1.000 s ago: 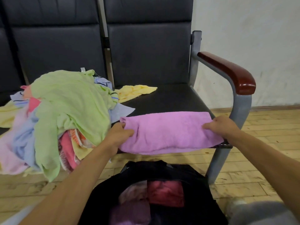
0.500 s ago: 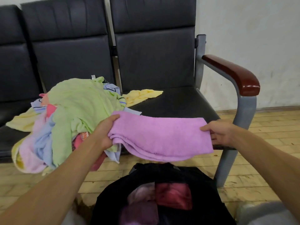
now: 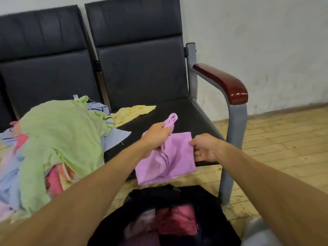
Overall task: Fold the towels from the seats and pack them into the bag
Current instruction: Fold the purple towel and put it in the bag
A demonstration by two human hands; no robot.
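Note:
A purple towel (image 3: 170, 157) hangs folded in half in the air, in front of the right seat's front edge. My left hand (image 3: 156, 135) grips its upper left end, with a bunched corner sticking up past the fingers. My right hand (image 3: 204, 148) pinches the towel's right edge. Directly below stands an open black bag (image 3: 213, 210) on the floor, with folded pink and purple towels (image 3: 175, 222) inside. A heap of towels (image 3: 58, 139), topped by a light green one, covers the left seat.
A yellow towel (image 3: 133, 111) lies flat at the back of the right black seat (image 3: 177, 112). The seat's grey metal frame with a red-brown armrest (image 3: 223, 82) stands at the right. Wooden floor (image 3: 284, 139) and a white wall lie beyond it.
The purple towel was stretched wide between both hands. My left hand has swung right toward my right hand, doubling the towel over, and it now hangs off the seat.

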